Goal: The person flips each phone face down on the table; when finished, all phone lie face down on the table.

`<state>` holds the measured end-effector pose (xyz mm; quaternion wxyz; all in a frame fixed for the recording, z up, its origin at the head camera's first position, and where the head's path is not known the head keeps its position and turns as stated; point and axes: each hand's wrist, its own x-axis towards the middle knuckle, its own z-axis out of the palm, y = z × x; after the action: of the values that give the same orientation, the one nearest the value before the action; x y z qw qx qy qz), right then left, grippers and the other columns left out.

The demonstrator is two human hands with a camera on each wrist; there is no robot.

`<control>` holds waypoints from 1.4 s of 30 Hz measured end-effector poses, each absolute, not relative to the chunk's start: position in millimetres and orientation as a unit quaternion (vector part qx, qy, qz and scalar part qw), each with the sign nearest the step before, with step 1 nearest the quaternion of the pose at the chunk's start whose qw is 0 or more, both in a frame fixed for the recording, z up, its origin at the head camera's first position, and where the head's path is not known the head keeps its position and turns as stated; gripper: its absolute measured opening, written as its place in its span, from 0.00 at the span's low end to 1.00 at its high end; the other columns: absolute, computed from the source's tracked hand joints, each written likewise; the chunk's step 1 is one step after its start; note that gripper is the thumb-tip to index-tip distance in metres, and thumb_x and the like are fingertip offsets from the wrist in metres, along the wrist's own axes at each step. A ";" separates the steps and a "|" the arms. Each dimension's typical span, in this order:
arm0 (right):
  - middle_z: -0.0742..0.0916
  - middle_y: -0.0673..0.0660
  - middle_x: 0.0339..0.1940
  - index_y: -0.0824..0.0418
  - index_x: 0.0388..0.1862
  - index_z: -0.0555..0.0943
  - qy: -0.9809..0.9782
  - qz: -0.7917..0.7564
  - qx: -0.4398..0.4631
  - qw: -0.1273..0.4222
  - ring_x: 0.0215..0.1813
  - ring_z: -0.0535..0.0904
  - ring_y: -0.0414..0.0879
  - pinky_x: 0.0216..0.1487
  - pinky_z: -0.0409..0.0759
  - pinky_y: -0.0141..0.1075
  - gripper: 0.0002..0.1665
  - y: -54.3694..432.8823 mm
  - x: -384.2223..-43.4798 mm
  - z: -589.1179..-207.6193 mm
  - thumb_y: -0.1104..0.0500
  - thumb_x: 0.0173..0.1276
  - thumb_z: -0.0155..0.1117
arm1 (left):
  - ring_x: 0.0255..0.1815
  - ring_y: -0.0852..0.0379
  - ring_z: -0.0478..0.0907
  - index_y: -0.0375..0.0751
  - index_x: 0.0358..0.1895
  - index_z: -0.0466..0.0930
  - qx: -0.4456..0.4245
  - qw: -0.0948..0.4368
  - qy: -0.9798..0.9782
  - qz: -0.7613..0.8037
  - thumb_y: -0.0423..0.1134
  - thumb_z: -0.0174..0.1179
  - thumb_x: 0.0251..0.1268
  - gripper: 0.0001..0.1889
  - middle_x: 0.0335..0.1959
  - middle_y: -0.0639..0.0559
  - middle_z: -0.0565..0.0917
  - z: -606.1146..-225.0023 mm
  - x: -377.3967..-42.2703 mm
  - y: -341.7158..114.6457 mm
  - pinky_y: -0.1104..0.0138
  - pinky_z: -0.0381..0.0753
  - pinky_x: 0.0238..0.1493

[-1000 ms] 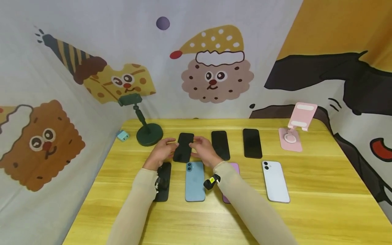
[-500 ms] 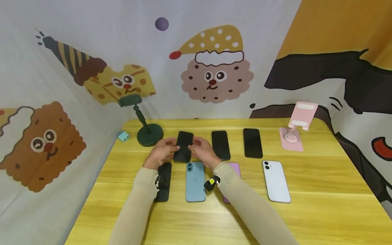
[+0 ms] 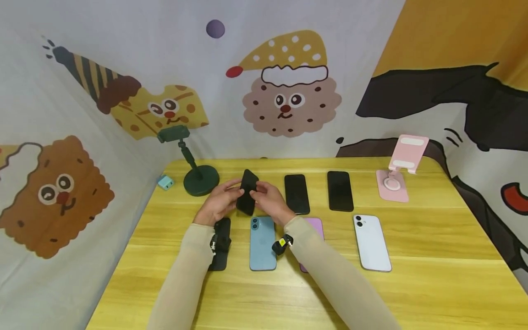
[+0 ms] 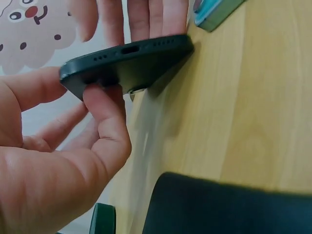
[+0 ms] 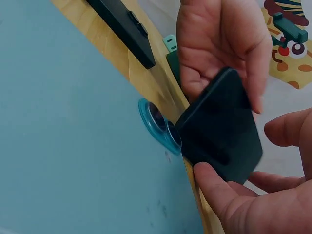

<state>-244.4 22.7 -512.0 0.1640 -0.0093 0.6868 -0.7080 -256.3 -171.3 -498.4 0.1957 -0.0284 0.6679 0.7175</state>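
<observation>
A black phone [image 3: 247,192] is held tilted off the table at the back left, between both hands. My left hand [image 3: 218,201] grips its left side with thumb and fingers. From the other side, my right hand [image 3: 272,201] holds the right edge, thumb in front. The charging-port end of the black phone [image 4: 129,61] faces the left wrist camera. Below the hands lie a blue phone [image 3: 262,247], back up with two lenses, and a dark phone [image 3: 222,261] partly covered by the left wrist. A purple phone [image 3: 316,225] is mostly hidden under the right forearm.
Two more black phones, one nearer [image 3: 297,194] and one farther right [image 3: 340,191], lie right of the hands. A white phone [image 3: 372,243] lies in front of them. A green phone stand [image 3: 201,180], teal charger [image 3: 166,182] and pink stand [image 3: 392,185] line the back.
The black phone between the hands has been raised from lying nearly flat and turned onto a tilt, so it looks narrower. Both hands have shifted slightly with it.
</observation>
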 end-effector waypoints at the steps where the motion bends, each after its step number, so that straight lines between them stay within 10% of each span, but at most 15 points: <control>1: 0.70 0.65 0.82 0.60 0.85 0.62 0.685 -0.709 -0.010 0.166 0.78 0.73 0.59 0.71 0.79 0.53 0.37 21.7 -245.1 -511.8 0.54 0.83 0.60 | 0.63 0.46 0.84 0.48 0.81 0.67 -0.027 0.195 0.667 0.719 0.35 0.55 0.83 0.28 0.73 0.38 0.78 -498.6 -256.1 -170.4 0.62 0.87 0.54; 6: 0.76 0.63 0.77 0.60 0.83 0.65 0.667 -0.725 -0.023 0.172 0.76 0.75 0.57 0.69 0.81 0.53 0.35 19.5 -246.0 -510.0 0.53 0.84 0.59 | 0.62 0.55 0.83 0.52 0.81 0.69 -0.017 0.208 0.658 0.724 0.37 0.51 0.86 0.25 0.71 0.42 0.79 -501.1 -256.7 -163.7 0.63 0.85 0.58; 24: 0.79 0.69 0.69 0.64 0.80 0.66 0.658 -0.734 -0.008 0.168 0.63 0.85 0.61 0.57 0.89 0.49 0.30 31.7 -253.1 -503.4 0.62 0.84 0.57 | 0.78 0.42 0.71 0.50 0.79 0.72 0.008 0.221 0.711 0.668 0.37 0.66 0.76 0.30 0.81 0.47 0.69 -502.5 -258.0 -155.0 0.42 0.71 0.77; 42: 0.78 0.64 0.58 0.59 0.79 0.70 0.638 -0.756 0.016 0.144 0.54 0.85 0.56 0.48 0.91 0.47 0.33 35.0 -257.3 -503.9 0.68 0.78 0.62 | 0.61 0.44 0.83 0.51 0.82 0.64 -0.056 0.179 0.711 0.678 0.30 0.62 0.76 0.35 0.76 0.40 0.72 -500.4 -260.3 -167.4 0.62 0.87 0.48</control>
<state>-257.3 35.0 -503.9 0.1441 0.0161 0.6378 -0.7564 -260.3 -167.4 -500.4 0.1789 -0.0560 0.7105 0.6782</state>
